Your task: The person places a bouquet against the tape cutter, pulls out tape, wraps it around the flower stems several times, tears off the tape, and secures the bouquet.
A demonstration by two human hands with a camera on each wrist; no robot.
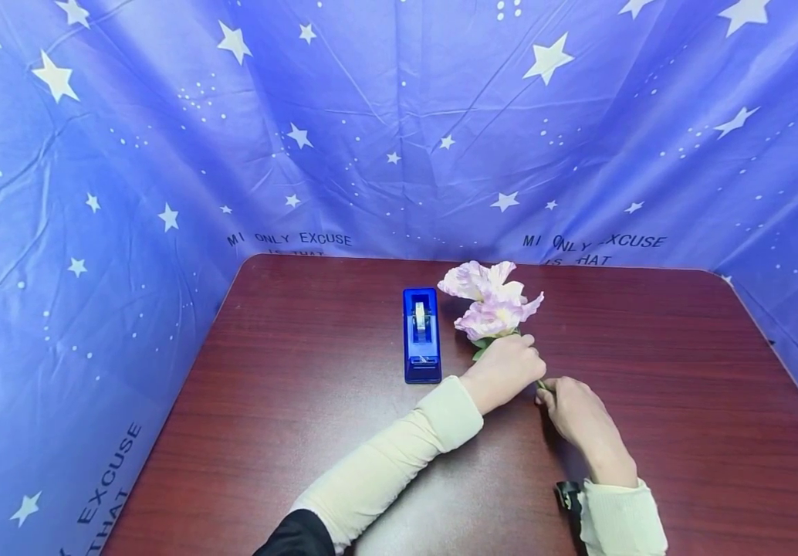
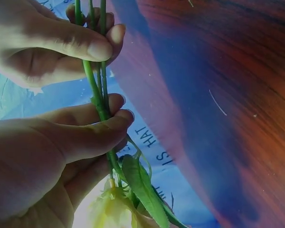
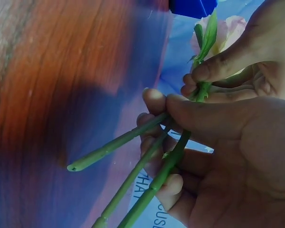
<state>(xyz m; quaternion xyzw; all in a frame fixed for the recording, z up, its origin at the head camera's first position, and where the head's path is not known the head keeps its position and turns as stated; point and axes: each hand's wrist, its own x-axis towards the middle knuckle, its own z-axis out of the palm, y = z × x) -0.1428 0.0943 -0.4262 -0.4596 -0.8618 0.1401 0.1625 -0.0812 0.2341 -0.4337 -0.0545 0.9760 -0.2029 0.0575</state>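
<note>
Pink and white flowers stand out above the left hand in the head view. That hand pinches the green stems between thumb and fingers, close beneath the leaves and blossoms. Lower on the same stems, the right hand grips them with thumb and fingers. In the right wrist view three stem ends spread out below the right hand, with the left hand just above it. The two hands are close together.
A blue tape dispenser with a roll of tape stands on the reddish-brown table, left of the flowers. Blue cloth with white stars hangs behind the table and at both sides. A dark object is at the right wrist.
</note>
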